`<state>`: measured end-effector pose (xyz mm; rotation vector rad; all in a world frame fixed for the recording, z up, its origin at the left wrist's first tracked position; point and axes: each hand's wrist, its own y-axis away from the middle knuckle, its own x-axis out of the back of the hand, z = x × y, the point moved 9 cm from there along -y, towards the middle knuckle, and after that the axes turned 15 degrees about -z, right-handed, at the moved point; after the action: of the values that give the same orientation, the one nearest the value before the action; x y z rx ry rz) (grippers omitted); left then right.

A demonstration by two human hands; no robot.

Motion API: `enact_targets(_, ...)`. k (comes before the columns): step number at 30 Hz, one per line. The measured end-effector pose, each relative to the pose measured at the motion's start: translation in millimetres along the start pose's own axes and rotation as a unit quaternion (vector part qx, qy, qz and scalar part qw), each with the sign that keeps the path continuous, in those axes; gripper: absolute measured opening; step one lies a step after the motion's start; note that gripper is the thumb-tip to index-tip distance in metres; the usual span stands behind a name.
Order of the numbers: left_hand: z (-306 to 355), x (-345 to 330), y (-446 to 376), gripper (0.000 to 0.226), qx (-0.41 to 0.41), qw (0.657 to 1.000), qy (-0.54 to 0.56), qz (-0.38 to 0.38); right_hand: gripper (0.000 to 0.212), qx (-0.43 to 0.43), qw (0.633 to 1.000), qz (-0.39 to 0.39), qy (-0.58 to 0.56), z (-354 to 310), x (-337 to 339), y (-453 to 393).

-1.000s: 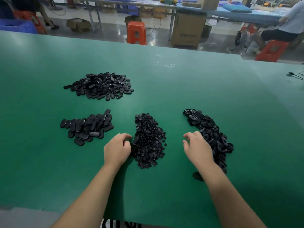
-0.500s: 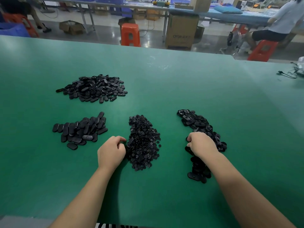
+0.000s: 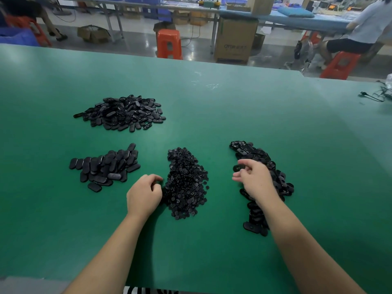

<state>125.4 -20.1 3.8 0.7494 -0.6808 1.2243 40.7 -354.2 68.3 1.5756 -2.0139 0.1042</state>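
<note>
Four heaps of black plastic parts lie on a green table (image 3: 275,115). My left hand (image 3: 144,194) rests with curled fingers at the left edge of the middle heap of small round pieces (image 3: 186,183); what its fingertips pinch is hidden. My right hand (image 3: 254,179) is lifted over the right heap of oval shells (image 3: 275,177) and pinches one black oval shell (image 3: 238,167) between thumb and fingers. A flat group of closed oval cases (image 3: 104,166) lies to the left, and a larger heap of oval parts (image 3: 123,113) lies behind it.
Black cables (image 3: 375,96) lie at the table's far right edge. Beyond the table stand an orange stool (image 3: 169,43), a cardboard box (image 3: 235,39) and long workbenches. A seated person (image 3: 360,32) is at the back right.
My right hand has come up off the right heap with one oval shell pinched in its fingers. My left hand has stayed at the edge of the middle heap.
</note>
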Motion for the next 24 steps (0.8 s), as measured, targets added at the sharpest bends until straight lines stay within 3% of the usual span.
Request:
enact_targets(4, 1.6, 0.8, 0.3, 0.022, -0.015, 1.0, 0.0, -0.012, 0.027, -0.029, 0.983, -0.017, -0.183, 19.0, -47.0, 12.9)
enact_targets(7, 4.3, 0.7, 1.0, 0.011, -0.03, 0.999, -0.015, -0.024, 0.016, -0.01, 0.97, -0.004, -0.245, 32.8, -70.3, 17.9)
enact_targets(17, 6.0, 5.9, 0.7, 0.009, -0.028, 0.999, -0.017, -0.011, 0.016, 0.081, 0.985, 0.048, -0.143, 40.7, -82.6, 30.0)
enact_targets(24, 7.4, 7.9, -0.1, 0.011, -0.005, 1.0, -0.028, -0.002, 0.016, 0.098, 0.986, 0.04, -0.13, 40.7, -84.5, 29.2)
